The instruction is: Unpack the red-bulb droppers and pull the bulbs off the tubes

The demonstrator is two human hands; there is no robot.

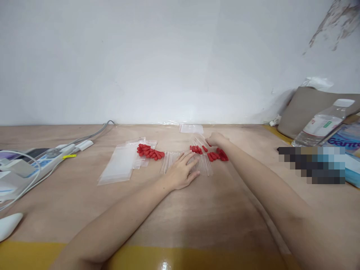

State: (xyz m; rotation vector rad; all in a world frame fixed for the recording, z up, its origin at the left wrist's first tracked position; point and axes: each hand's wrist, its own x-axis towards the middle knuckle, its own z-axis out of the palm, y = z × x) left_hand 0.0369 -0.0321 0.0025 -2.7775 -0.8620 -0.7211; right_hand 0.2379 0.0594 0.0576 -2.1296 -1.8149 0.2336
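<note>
My left hand (181,170) lies flat on the wooden table (197,210), fingers stretched out over a row of clear glass tubes (171,159). My right hand (217,140) reaches farther back, its fingers curled down onto clear tubes with red bulbs (216,155); what they pinch is hidden. A second heap of red rubber bulbs (149,151) lies to the left, partly on clear plastic bags (120,163).
A white power strip with grey cables (50,157) sits at the left. A white object (8,225) lies at the near left edge. A plastic water bottle (323,123), a beige bag (306,108) and blue packets (348,150) crowd the right. One more clear bag (191,128) lies by the wall.
</note>
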